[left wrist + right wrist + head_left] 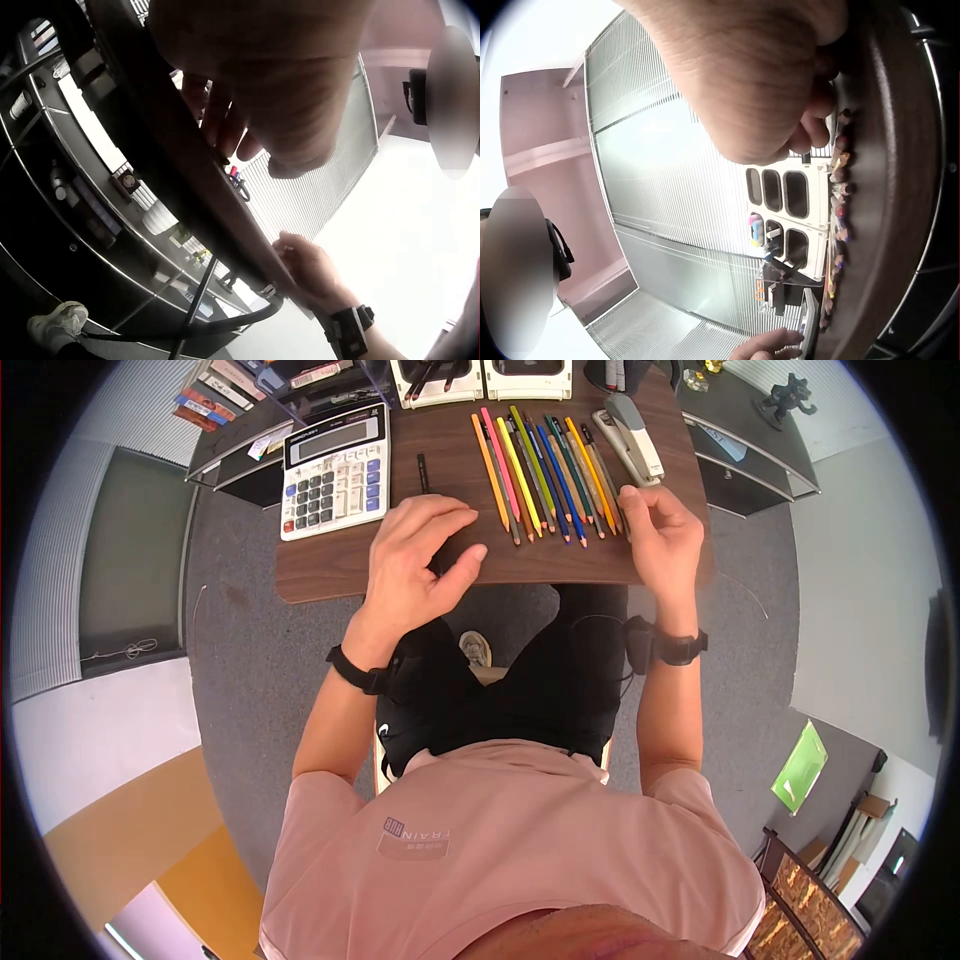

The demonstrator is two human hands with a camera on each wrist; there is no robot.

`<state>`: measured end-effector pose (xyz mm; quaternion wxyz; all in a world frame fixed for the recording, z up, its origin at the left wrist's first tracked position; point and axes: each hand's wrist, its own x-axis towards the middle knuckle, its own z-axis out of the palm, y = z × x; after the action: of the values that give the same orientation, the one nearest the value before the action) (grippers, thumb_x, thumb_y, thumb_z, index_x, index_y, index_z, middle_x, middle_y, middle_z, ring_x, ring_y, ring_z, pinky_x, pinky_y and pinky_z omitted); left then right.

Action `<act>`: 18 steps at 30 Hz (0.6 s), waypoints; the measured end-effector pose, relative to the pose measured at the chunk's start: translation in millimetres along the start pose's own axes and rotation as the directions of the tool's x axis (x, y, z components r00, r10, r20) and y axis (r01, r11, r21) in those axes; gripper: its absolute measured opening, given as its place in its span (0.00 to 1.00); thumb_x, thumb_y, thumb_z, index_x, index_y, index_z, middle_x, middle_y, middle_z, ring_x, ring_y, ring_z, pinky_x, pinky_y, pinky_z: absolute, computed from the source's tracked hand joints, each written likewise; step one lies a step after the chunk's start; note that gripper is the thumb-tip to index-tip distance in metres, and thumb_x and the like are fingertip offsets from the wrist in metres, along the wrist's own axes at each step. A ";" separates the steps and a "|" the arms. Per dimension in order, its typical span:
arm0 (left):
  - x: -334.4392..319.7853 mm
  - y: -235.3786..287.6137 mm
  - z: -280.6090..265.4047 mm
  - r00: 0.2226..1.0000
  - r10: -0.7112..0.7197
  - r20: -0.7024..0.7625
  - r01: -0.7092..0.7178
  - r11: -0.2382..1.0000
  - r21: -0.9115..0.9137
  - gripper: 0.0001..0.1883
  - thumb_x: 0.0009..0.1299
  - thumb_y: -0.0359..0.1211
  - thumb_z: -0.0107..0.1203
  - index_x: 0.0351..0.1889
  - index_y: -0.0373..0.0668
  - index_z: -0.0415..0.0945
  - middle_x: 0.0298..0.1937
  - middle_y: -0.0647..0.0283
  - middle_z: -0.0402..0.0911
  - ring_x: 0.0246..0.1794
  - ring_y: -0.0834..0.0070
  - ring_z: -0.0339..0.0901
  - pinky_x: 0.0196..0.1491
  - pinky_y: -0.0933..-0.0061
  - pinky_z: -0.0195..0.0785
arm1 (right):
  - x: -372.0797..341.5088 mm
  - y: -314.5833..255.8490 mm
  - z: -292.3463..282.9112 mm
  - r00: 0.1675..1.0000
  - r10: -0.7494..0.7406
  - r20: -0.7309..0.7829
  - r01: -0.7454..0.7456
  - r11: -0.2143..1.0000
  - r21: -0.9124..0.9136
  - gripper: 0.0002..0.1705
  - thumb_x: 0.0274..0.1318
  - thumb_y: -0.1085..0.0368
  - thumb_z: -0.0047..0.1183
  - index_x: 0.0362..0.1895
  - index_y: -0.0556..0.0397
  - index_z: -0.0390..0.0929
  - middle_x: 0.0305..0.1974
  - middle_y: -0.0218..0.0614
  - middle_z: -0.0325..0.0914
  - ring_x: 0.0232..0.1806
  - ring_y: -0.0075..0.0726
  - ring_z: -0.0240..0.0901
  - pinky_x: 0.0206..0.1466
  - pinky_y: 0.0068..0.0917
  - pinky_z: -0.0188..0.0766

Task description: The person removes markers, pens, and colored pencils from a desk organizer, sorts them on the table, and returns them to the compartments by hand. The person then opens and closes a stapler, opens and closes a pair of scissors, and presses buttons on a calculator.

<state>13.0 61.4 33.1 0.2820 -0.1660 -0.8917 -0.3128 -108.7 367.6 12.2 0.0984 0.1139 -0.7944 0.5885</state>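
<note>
My left hand (420, 560) rests at the table's front edge, thumb spread from loosely bent fingers. Just beyond its knuckles lies a black pencil (423, 472), its lower part hidden by the hand. My right hand (665, 540) is at the right front edge, fingers loosely curled, with thumb and forefinger tips close together beside the near end of a grey stapler (630, 445). Between the hands lies a row of colored pencils (530, 480), points toward me, the rightmost one close to the right hand. In the right wrist view, curled fingers (810, 131) overlap the end of the pencil row.
A white calculator (335, 480) lies left of the left hand. White organizer trays (525, 388) stand at the back, one holding dark pens. Beside them is a black pen cup (605, 375). Books (225, 390) and dark shelves (745, 455) lie beyond the table.
</note>
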 end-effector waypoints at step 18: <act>-8.5 -3.9 6.9 0.998 -0.030 -0.052 0.030 1.000 0.006 0.16 0.68 0.34 0.78 0.51 0.35 0.91 0.56 0.50 0.93 0.64 0.47 0.89 0.69 0.49 0.78 | 0.9 1.7 2.2 0.999 -0.040 -0.011 0.039 0.997 -0.064 0.13 0.79 0.61 0.71 0.42 0.60 0.93 0.27 0.25 0.86 0.30 0.13 0.74 0.35 0.22 0.71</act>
<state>15.1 62.0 21.7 0.3011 -0.1436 -0.8874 -0.3183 -110.0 365.9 10.3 0.1183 0.1229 -0.8097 0.5615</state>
